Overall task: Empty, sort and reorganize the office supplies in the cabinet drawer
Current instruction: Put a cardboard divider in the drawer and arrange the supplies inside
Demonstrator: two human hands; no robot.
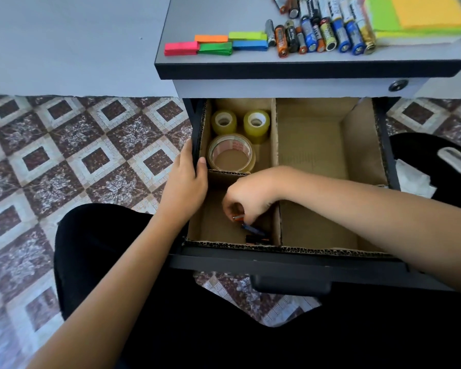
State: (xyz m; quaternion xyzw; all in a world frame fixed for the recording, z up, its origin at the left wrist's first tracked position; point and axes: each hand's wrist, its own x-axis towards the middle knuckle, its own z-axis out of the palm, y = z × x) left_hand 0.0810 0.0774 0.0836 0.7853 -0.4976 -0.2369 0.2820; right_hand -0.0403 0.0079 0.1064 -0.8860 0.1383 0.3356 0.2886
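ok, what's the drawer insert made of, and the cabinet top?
Drawer insert: corrugated cardboard, matte brown. The fluted core shows along its cut rims.
Cabinet top: looks like grey laminate over board, smooth with a low sheen, and a dark edge band. The core isn't visible, so that part is a guess.

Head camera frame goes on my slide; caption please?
Left hand grips the drawer wall; right hand pinches a battery in the near-left compartment, three tape rolls behind.
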